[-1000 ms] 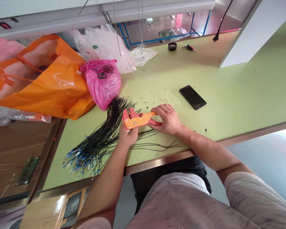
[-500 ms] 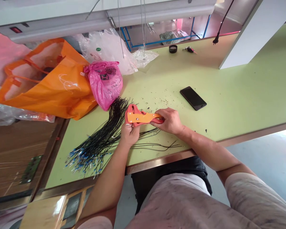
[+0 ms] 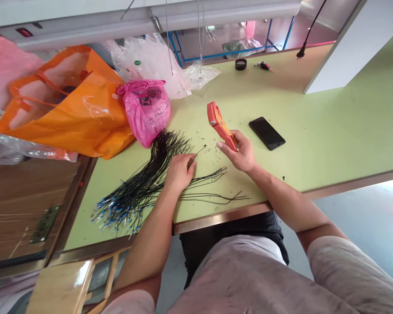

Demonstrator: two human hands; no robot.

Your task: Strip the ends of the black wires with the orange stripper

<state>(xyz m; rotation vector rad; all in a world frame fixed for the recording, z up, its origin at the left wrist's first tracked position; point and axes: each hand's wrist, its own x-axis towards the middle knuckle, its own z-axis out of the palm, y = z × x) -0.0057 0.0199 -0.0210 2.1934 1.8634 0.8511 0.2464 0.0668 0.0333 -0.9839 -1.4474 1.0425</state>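
Left hand (image 3: 180, 173): we found thumb and fingers closed in a pinch on one thin black wire (image 3: 198, 151), its end poking out beyond them toward the right and away from the body. Right hand (image 3: 242, 151): fingers curled round the handles of an orange-and-red hand tool (image 3: 223, 127), thumb reaching out on the near side. The tool slanted, head away from the body and a little left, well apart from the wire's end. We could not tell how far its jaws stood open.

Just left of the left hand we logged a thick bundle of black wires (image 3: 150, 168) on the green worktop (image 3: 321, 135), blue and silvery ends fanned toward the near left corner. A few loose wires (image 3: 212, 175) lay to the right of the left wrist.

Farther out, we noted a dark phone (image 3: 267, 133) lying flat, right of the tool. Beyond the bundle sat a knotted pink bag (image 3: 147, 111) touching an orange bag (image 3: 98, 115). Toward the far edge: a black ring (image 3: 240, 64) and, beside it, keys (image 3: 264, 66).
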